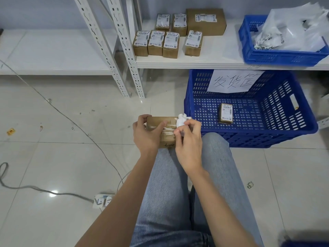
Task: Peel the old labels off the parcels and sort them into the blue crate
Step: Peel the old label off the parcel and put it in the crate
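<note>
- Cardboard, brown and plain, makes up the parcel [161, 130] we hold over our knees, with torn white label remnants streaked across its top face
- Our left hand [145, 133] grips the parcel's left end, fingers curled over the far edge and the thumb pressed on the top
- Our right hand [188, 141] pinches a crumpled strip of white label [182, 119] at the parcel's right end, the wad standing up above the fingers
- We sit in pale blue jeans [170, 184] over a glossy floor [58, 139] of light tiles, speckled with small scraps and marks
- We see a grey cable [35, 188] snaking across the tiles to a white power strip [102, 201] near our left forearm
- On the floor just right of the parcel stands the blue crate [249, 111], perforated, with a handwritten paper sign [233, 80] hung on its far wall
- We find one small labelled box [226, 113] lying on the crate's floor
- White metal shelving [122, 45] with slotted uprights rises behind; its low shelf carries a cluster of labelled parcels [168, 39], six small and one larger
- A second blue crate [272, 54] sits on that shelf to the right, heaped with white plastic bags [293, 27]
</note>
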The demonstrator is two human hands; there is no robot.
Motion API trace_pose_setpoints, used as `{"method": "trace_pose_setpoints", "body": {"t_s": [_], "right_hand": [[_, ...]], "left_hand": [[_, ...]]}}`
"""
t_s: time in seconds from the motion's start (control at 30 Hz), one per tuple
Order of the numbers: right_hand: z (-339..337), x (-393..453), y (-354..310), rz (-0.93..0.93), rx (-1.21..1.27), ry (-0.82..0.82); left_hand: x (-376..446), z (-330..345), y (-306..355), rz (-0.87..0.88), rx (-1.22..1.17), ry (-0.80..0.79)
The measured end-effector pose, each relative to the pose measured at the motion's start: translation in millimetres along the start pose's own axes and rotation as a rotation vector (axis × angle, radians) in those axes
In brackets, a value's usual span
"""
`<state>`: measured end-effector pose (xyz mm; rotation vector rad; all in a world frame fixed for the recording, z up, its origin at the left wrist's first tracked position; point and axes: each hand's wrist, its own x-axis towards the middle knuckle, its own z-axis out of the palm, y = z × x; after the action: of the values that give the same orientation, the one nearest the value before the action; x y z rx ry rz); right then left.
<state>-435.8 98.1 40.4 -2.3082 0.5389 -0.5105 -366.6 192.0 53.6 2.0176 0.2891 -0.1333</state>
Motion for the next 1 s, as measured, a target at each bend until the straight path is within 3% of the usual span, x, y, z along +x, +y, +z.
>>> {"method": "trace_pose_setpoints", "body": {"t_s": [0.4, 0.63, 0.8, 1.0], "right_hand": [[3.3, -1.5, -11.1, 0.148, 0.112, 0.047], [3.1, 2.7, -9.2, 0.208, 0.114, 0.026], [2.7, 2.2, -8.5, 0.263, 0.206, 0.023], [-8.3, 0.9, -12.3, 0.359, 0.643, 0.057]], "left_hand": [[2.4, -1.8, -6.7, -0.05, -0.077, -0.055], [5.8, -0.8, -11.3, -0.039, -0.104, -0.227], [7.1, -1.3, -13.4, -0.018, -0.125, -0.245], [7.5, -0.2, -12.4, 0.008, -0.126, -0.26]]}}
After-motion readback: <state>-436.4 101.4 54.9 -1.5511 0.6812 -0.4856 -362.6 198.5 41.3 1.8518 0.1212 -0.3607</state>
